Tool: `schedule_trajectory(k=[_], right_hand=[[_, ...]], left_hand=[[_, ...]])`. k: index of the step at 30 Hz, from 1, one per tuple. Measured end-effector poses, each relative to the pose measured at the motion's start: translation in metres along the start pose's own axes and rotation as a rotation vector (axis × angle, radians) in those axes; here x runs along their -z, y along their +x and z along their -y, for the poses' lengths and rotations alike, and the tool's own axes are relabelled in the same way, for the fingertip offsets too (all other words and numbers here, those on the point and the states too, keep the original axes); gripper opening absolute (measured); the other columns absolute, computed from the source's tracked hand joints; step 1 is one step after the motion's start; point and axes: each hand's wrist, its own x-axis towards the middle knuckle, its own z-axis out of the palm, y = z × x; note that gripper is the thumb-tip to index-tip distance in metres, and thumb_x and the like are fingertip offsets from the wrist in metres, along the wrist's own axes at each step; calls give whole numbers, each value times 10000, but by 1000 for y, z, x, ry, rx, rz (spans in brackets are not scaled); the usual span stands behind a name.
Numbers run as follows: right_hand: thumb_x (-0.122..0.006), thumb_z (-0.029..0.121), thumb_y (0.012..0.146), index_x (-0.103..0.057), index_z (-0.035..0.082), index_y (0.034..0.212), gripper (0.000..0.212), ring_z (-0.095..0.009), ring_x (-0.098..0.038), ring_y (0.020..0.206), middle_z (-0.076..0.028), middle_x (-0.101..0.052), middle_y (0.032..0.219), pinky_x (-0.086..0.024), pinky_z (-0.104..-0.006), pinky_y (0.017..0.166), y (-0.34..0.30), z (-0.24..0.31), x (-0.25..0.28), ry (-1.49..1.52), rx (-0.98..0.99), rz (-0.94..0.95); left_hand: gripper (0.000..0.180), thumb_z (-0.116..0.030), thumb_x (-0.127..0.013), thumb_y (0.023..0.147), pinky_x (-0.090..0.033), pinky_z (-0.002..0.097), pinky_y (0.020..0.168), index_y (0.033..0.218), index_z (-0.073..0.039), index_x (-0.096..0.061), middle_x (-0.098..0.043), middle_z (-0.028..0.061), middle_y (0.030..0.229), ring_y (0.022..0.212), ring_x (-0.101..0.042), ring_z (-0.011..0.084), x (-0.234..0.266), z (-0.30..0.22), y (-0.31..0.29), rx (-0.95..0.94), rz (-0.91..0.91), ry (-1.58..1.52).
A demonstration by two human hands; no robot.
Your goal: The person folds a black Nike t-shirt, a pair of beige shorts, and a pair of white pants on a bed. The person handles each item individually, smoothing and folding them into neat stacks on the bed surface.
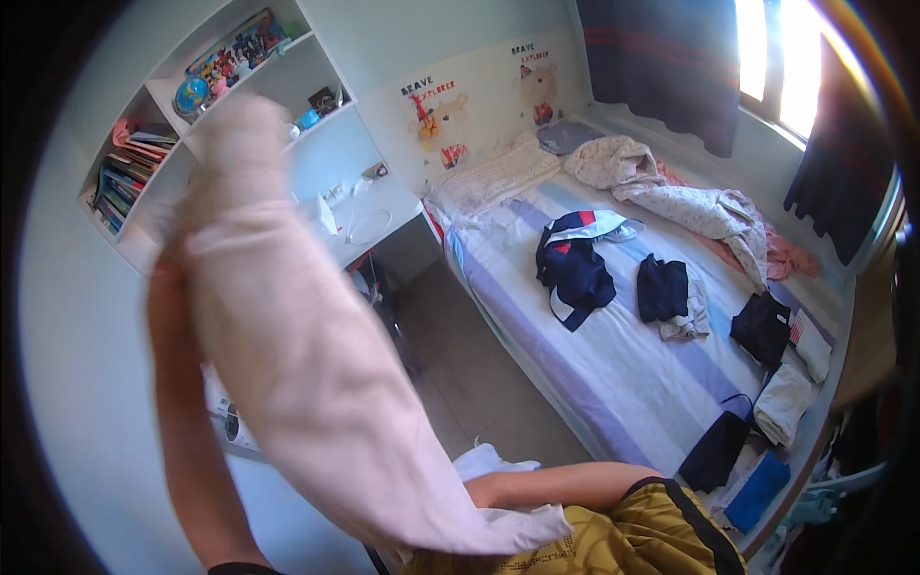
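- Left hand (172,254) raised high, pinching top of pale pink garment (307,355); fingers hidden behind cloth, so grip depth can't be judged. Slip likely if only a thin fold is caught.
- Right hand (484,491) low by the waist, buried in the garment's bottom end; apparently clutching it, exact closure not visible.
- Garment stretched in the air between both hands, off the bed, blocking the view to the left. Could snag something unseen there.
- White cloth (494,462) bunched near right hand: risk of being dragged along.
- Bed (575,383) crowded: navy jacket (575,264) mid-mattress, dark folded pieces (663,287) toward far edge, more at foot corner. Little free space; piles may get knocked.
- Shelf (144,182) with books close to raised hand: swing could clip it.
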Motion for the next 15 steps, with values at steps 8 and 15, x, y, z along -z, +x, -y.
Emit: schedule_trajectory(k=[8,15], right_hand=[[-641,320,893,-480,47,1348,555,-199,-467,1216,-97,-522,1337,-363,-375,1052,18,-26,-19,215,27,-91],[-640,333,888,-479,47,1350,567,-203,-465,1222,-99,-520,1340,-358,-380,1055,-7,-29,4,355,43,-310]], left_hand=[[309,-335,-604,898,-505,344,632,956,-33,-639,-653,89,838,645,-606,161,-267,48,-284,511,1078,-340],[182,-138,-583,903,-498,300,779,994,-4,-664,-671,50,933,846,-618,158,-191,-24,-325,249,690,-1113]])
